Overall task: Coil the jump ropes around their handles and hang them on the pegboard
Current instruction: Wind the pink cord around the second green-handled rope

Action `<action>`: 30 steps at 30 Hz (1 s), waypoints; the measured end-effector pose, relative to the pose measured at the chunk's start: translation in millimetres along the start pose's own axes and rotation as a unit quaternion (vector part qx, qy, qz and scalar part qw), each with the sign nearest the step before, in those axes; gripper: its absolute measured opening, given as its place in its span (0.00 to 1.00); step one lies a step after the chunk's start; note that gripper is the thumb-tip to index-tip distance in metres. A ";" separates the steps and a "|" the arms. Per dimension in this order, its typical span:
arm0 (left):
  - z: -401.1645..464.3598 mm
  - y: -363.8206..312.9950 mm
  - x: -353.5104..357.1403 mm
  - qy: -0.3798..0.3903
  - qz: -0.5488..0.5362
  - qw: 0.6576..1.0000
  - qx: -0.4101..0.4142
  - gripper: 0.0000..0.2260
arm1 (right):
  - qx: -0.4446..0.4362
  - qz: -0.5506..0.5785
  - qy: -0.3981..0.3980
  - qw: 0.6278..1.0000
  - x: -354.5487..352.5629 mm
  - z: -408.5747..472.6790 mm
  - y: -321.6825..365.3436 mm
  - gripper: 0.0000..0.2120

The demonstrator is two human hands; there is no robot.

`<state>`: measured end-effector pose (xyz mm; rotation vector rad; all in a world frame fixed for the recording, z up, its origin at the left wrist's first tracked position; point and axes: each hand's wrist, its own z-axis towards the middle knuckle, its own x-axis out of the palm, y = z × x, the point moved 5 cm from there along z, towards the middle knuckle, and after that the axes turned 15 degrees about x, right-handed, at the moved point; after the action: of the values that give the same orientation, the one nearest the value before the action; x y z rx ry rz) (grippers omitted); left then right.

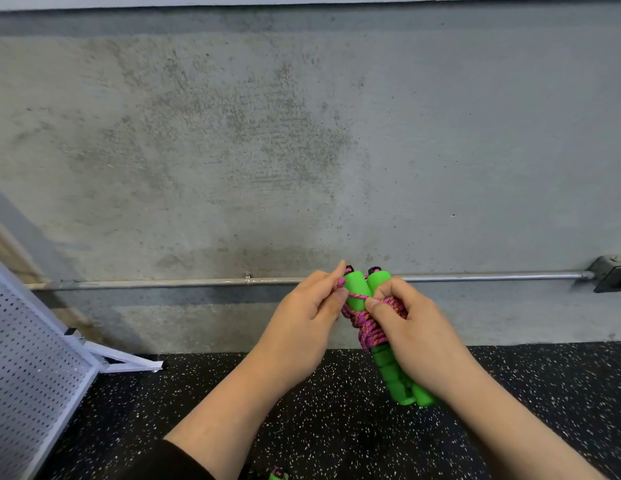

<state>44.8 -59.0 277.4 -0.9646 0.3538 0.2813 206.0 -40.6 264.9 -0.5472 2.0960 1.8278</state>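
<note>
Left hand (304, 315) raised from a bare forearm, fingers (331, 299) curled, pinching a single strand of the pink-and-purple braided rope (369, 325) just left of the pair of bright green foam handles (392, 368). Right hand (411, 332) to the right of the handles, fingers curled round the bundle, thumb pressed on the rope coils below the handle tops. Handles held side by side, nearly upright, tops tilted slightly left, black end caps uppermost. Rope wound in many turns round the upper half of the handles; one strand stretched across the front of the handles between the two hands. Lower ends of the handles bare, projecting below the right hand.

Behind the handles, a mottled grey concrete wall (302, 133) with a thin horizontal metal conduit (492, 277) ending in a metal junction box (612, 273) far right. Below the handles, black rubber floor (337, 427) flecked white. Far left of the handles, a white perforated metal pegboard (28, 368), leaning on its stand. Below the handles at the frame edge, a second green-and-pink piece (278, 474), mostly cut off.
</note>
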 end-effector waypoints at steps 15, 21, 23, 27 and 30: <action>-2.7 0.3 3.9 -0.007 0.034 0.999 0.016 0.09 | -0.001 -0.008 0.015 1.000 10.0 0.5 -5.6 0.09; -1.7 3.2 2.9 -0.025 0.053 0.998 -0.009 0.05 | 0.017 -0.045 0.000 0.999 12.4 1.5 -10.4 0.08; -1.9 5.7 3.2 -0.017 0.057 0.998 -0.022 0.03 | 0.017 -0.048 -0.009 0.999 11.6 3.2 -10.4 0.08; -2.4 6.3 3.2 -0.019 0.068 0.997 -0.036 0.04 | 0.010 -0.057 -0.011 0.998 12.4 2.8 -8.9 0.08; -2.3 5.4 2.1 -0.039 0.075 0.995 -0.053 0.06 | -0.002 -0.055 -0.006 0.998 13.8 -0.2 -6.2 0.08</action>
<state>44.2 -57.9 271.3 -1.0297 0.3423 0.4768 196.8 -42.7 253.0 -0.6380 2.0132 1.7713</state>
